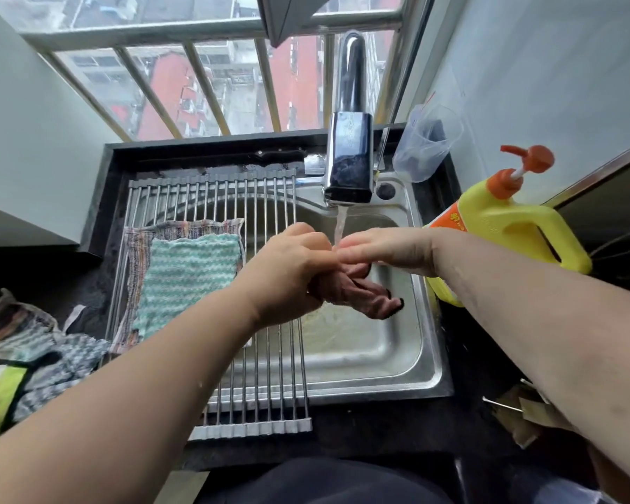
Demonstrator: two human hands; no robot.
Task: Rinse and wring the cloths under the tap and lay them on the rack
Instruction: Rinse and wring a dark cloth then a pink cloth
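Two cloths (182,271) lie on rack (211,198) over sink's (397,365) left.

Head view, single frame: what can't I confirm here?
1. Head view, the brown cloth: its upper end is buried in the left hand and behind the right hand, so the right hand's grip cannot be told.
2. The striped cloth on the rack: mostly covered by the teal cloth.
3. The cloth pile: cut by the left edge, count unclear.
4. The yellow bottle: label mostly hidden by the right forearm.
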